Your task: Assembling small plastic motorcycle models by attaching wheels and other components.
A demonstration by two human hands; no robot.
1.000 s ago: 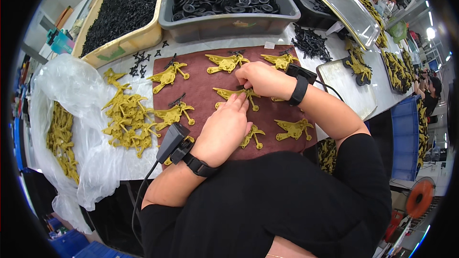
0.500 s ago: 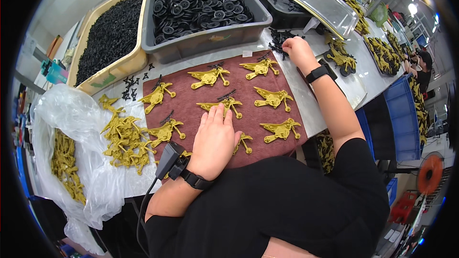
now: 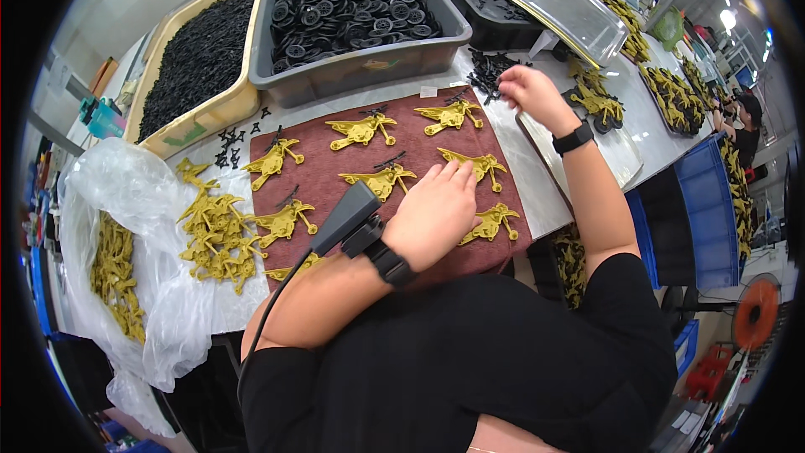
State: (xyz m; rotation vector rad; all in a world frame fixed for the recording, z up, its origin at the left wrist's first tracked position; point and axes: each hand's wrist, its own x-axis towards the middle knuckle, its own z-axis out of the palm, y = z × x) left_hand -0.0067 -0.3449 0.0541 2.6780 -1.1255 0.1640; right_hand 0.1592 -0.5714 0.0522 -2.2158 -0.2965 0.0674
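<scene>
Yellow plastic parts shaped like toy motorcycle frames lie spaced out on a brown cloth [image 3: 314,138]. My left hand [image 3: 436,205] is open, its outstretched fingertips at the near edge of a right-hand yellow frame [image 3: 486,166]. Another yellow frame [image 3: 493,225] lies just right of that hand. Thin black pieces rest by several frames, such as the middle one [image 3: 379,180]. My right hand [image 3: 537,99] is closed in a pinch beside a pile of small black parts [image 3: 488,71]; whatever its fingers hold is too small to make out.
Behind the cloth stand a grey bin [image 3: 335,71] of black wheels and a cream bin [image 3: 210,117] of small black parts. A yellow frame heap [image 3: 220,235] and a plastic bag [image 3: 176,285] lie left. At right are a clear lid [image 3: 579,17] and blue crates [image 3: 704,201].
My left hand has moved right, from the middle yellow frame to the one right of it. My right hand has drawn slightly right, off the black pile.
</scene>
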